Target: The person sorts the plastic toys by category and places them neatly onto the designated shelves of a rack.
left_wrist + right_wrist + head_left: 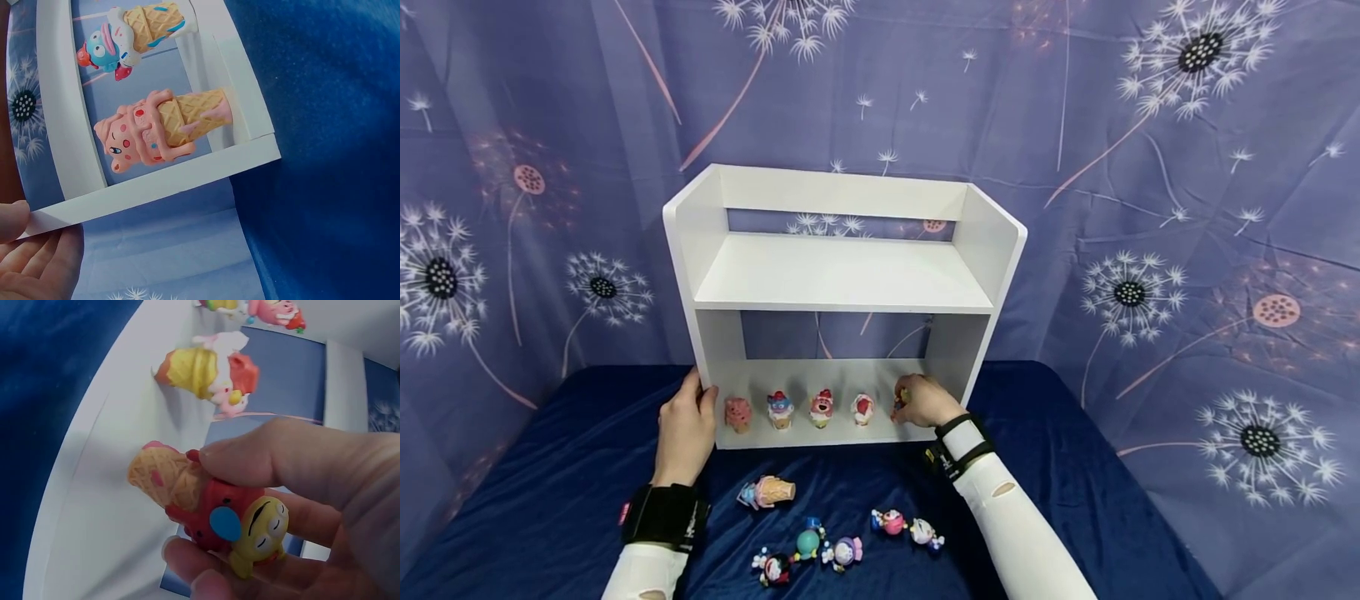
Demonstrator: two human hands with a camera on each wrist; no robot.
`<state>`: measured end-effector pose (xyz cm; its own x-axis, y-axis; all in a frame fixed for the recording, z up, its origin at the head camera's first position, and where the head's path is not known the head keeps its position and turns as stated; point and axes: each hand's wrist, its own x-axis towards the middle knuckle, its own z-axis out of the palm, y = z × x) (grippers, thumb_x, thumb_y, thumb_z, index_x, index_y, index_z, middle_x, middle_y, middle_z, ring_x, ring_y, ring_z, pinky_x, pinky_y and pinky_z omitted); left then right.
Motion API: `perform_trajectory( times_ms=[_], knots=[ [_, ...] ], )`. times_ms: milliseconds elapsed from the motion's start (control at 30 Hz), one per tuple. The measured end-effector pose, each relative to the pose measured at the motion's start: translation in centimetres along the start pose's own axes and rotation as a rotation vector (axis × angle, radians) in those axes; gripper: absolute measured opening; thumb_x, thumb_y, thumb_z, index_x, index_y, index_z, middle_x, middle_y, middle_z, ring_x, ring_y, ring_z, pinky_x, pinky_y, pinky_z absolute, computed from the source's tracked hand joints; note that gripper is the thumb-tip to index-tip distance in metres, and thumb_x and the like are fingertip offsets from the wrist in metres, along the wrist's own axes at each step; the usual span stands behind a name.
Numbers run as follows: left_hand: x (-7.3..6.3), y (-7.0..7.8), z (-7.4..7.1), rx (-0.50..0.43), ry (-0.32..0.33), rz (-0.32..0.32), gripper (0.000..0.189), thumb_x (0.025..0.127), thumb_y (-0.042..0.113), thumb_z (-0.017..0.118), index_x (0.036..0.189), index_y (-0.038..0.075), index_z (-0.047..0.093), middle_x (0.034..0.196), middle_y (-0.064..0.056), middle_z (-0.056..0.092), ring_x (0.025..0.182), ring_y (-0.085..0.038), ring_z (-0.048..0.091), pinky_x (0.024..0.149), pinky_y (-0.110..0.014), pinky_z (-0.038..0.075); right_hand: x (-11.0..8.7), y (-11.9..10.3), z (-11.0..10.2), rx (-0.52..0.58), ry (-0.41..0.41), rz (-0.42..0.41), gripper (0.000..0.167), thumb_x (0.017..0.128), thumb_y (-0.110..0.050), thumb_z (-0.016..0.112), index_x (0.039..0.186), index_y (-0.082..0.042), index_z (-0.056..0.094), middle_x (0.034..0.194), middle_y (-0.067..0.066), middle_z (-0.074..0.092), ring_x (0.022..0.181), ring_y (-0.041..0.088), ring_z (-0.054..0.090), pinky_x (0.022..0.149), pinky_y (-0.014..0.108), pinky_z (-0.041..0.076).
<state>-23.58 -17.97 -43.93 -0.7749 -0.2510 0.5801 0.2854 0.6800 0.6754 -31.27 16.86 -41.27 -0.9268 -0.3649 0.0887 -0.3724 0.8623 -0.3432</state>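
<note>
My left hand grips the left side panel of a white two-tier shelf, thumb on one side and fingers on the other. In the lower compartment, my right hand pinches a cone figurine with a red body and yellow head, tilted just above the board. To its left stand, in a row, a white-and-red cone figurine, a red-and-pink one, a blue-faced one and a pink one. The left wrist view shows the pink figurine upright on its waffle cone beside the panel.
On the dark blue cloth before the shelf lie a cone figurine and several small round-bodied figurines, among them a teal one and a pink one. A purple dandelion-print curtain hangs behind.
</note>
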Motion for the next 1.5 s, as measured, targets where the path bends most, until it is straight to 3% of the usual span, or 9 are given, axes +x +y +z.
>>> perform_trajectory(
  times_ms=[333, 633, 867, 1133, 1500],
  knots=[
    [0.0, 0.0, -0.1, 0.011, 0.001, -0.008, 0.028, 0.099, 0.001, 0.055, 0.126, -0.004, 0.054, 0.109, -0.033, 0.064, 0.095, -0.049, 0.063, 0.075, -0.060, 0.047, 1.1, -0.6, 0.7, -0.034, -0.081, 0.064, 0.028, 0.069, -0.013, 0.086, 0.087, -0.011, 0.065, 0.087, 0.000, 0.057, 0.090, 0.023, 0.051, 0.079, 0.034, 0.045],
    [0.1, 0.2, -0.4, 0.010, 0.009, -0.004, 0.029, 0.099, 0.001, 0.055, 0.127, -0.004, 0.054, 0.110, -0.033, 0.063, 0.096, -0.049, 0.063, 0.076, -0.059, 0.048, 1.4, -1.2, 0.6, -0.068, -0.079, 0.049, 0.027, 0.065, -0.008, 0.085, 0.085, -0.010, 0.066, 0.086, 0.000, 0.058, 0.089, 0.022, 0.051, 0.078, 0.033, 0.045],
    [0.1, 0.1, -0.4, 0.018, -0.006, -0.017, 0.029, 0.099, 0.002, 0.055, 0.128, -0.004, 0.053, 0.111, -0.033, 0.063, 0.097, -0.049, 0.062, 0.076, -0.060, 0.047, 1.7, -1.3, 1.0, -0.110, -0.128, 0.058, 0.026, 0.066, -0.006, 0.082, 0.085, -0.011, 0.065, 0.090, 0.001, 0.058, 0.096, 0.024, 0.052, 0.080, 0.034, 0.045],
    [0.1, 0.1, -0.2, 0.003, -0.022, -0.016, 0.031, 0.100, 0.003, 0.054, 0.131, -0.003, 0.052, 0.113, -0.033, 0.063, 0.098, -0.048, 0.063, 0.076, -0.059, 0.048, 1.8, -1.4, 0.7, -0.156, -0.121, 0.042, 0.022, 0.063, -0.005, 0.081, 0.073, -0.015, 0.064, 0.082, -0.002, 0.055, 0.084, 0.020, 0.051, 0.072, 0.032, 0.044],
    [0.0, 0.0, 0.1, 0.002, -0.003, -0.015, 0.032, 0.099, 0.002, 0.055, 0.130, -0.002, 0.053, 0.111, -0.032, 0.063, 0.097, -0.049, 0.063, 0.076, -0.060, 0.047, 1.7, -1.6, 1.0, -0.192, -0.119, 0.045, 0.023, 0.063, -0.002, 0.081, 0.073, -0.014, 0.063, 0.083, 0.001, 0.056, 0.087, 0.022, 0.052, 0.072, 0.032, 0.045]
  ],
)
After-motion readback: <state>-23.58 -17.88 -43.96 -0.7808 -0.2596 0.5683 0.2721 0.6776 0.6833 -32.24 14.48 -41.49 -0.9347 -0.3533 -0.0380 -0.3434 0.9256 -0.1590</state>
